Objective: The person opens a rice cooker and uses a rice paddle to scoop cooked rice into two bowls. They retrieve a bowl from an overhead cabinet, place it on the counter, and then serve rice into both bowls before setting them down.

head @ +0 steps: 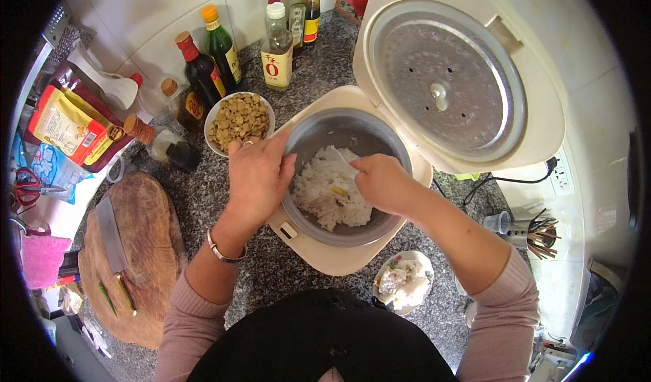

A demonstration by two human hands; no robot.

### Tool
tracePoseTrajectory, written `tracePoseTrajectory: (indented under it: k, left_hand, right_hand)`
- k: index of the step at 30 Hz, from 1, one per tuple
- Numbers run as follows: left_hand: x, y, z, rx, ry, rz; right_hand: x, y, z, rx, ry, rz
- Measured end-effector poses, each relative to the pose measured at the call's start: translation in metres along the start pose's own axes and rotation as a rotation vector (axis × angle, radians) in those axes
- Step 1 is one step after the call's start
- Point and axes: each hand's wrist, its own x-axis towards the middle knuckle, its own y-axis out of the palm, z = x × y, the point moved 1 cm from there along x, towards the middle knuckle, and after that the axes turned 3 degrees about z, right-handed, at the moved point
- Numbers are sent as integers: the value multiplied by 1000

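An uncovered rice cooker (pixel 351 262) stands on the granite counter, its lid (pixel 442 84) tipped up to the back right. Cooked white rice (pixel 330 193) with a yellow piece in it is heaped inside the grey inner pot (pixel 356 235). My left hand (pixel 259 178), wearing a ring and a bracelet, grips the left rim of that pot. Over the rice, my right hand (pixel 384 183) is closed around a white utensil (pixel 342 157), mostly hidden by the fingers and rice. Beyond my left fingers is a white bowl (pixel 207 136) of brown pieces (pixel 239 120).
A cleaver (pixel 112 234) and a green chili (pixel 107 299) lie on a round wooden chopping board (pixel 152 305) at left. Several bottles (pixel 277 51) line the back. A small dish of rice (pixel 407 280) sits at front right. Chopsticks (pixel 544 237) and a power cord (pixel 508 179) are farther right.
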Motion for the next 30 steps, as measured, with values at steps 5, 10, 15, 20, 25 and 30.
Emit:
tracePoseTrajectory:
  k: [5,10,15,20,25,30]
  left_hand:
    - [-1,2,4,14,7,-20]
    - [1,1,2,-2,20,-11]
    - [-1,0,2,28,6,-22]
    - [0,0,1,14,2,7]
    - [0,0,0,13,-7,5]
    - [1,0,0,-2,12,-8]
  right_hand:
    - [-1,-17,29,250,390,88]
    - [-19,-34,0,-285,-311,-108]
    - [-64,-69,48,-874,-383,30]
    - [-60,-45,37,-992,-413,142]
    - [-49,-45,26,-658,-303,149]
    - [-29,-31,19,-458,-171,286]
